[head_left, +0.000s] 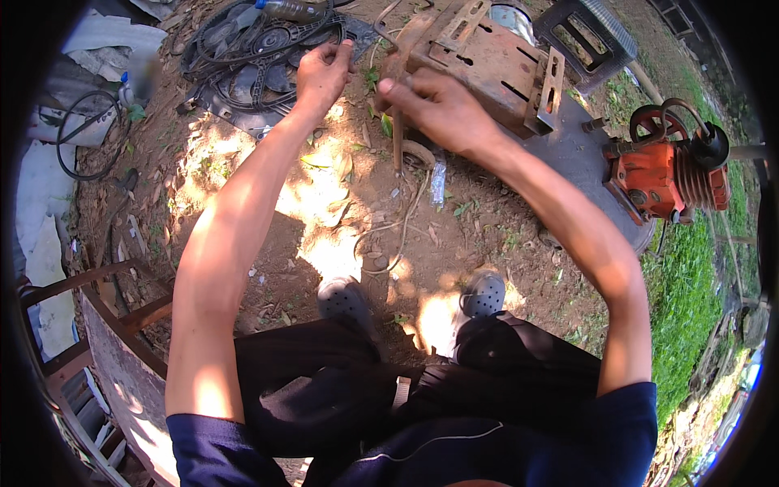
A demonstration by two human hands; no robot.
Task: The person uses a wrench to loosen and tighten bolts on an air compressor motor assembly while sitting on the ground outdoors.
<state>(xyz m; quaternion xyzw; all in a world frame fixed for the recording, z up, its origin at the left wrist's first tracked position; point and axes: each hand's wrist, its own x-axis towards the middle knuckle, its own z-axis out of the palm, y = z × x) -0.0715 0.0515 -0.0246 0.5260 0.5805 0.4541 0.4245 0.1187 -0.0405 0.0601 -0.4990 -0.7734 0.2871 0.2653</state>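
Bare brown earth point(341, 203), littered with dry leaves, twigs and patches of sunlight, spreads under the person, with green grass point(690, 300) along its right side. At the top sits a rusty, box-shaped steel frame point(487, 65) with slotted angle brackets; it serves as the landmark. Right of the frame stands an orange cast-metal compressor pump point(665, 170) with ribbed cooling fins, resting on a dark round rubbery disc point(580, 154). Left of the frame lies a black plastic fan shroud point(260, 57) with curved spokes and loops of black cable. Below the frame, a thin rusty rod point(398, 138) stands upright in the dirt.

The right hand point(430, 101) lies against the frame's lower left corner, fingers curled narrow near the top of the rod; whether it grips the rod cannot be told. The left hand point(322, 73), just left of the frame, is pinched closed, fingertips together on something too small to identify. Well below the frame, two grey perforated foam clogs point(345, 299) rest on the soil.
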